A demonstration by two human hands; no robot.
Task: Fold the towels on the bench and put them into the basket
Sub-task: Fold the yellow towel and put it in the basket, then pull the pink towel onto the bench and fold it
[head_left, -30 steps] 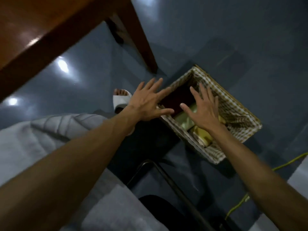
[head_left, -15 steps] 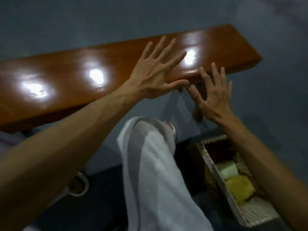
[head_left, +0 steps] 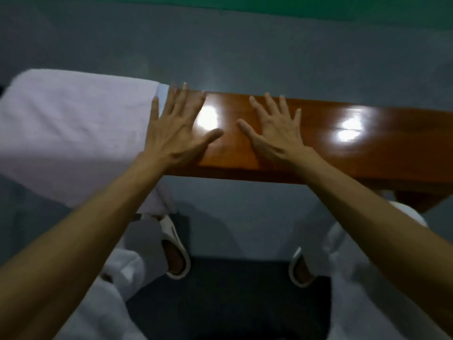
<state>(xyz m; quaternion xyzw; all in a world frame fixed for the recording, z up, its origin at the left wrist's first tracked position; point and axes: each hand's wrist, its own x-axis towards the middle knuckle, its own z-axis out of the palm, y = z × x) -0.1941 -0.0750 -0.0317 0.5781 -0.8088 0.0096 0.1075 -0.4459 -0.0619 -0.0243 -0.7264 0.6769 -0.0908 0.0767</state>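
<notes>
- A dull grey floor [head_left: 245, 52] fills most of the view, and a green band [head_left: 294, 6] is seen along the top edge.
- A glossy reddish-brown wooden bench [head_left: 367, 153] is laid across the view. Its long axis runs left to right and dips slightly toward the right. Two bright light reflections are carried on its top.
- A pale lilac-white cloth towel [head_left: 73, 133] is draped unfolded over the left end of the bench. It is spread along the bench's length, its near side hangs over the front edge toward the floor, and its right edge ends just beside the left hand.
- Both bare forearms are stretched forward from the bottom corners and converge toward the middle of the bench.
- The left hand [head_left: 176, 136] is held palm down over the bench top with fingers straight and fanned, thumb out to the right. Its little-finger side lies at the towel's right edge; contact cannot be told.
- The right hand [head_left: 277, 136] is held palm down over bare wood with fingers splayed and thumb pointing left, apart from the left hand. Nothing is gripped by either hand.
- White trousers [head_left: 117, 278] and two white slippers [head_left: 180, 263] are seen below, on either side of a dark surface [head_left: 232, 303].
</notes>
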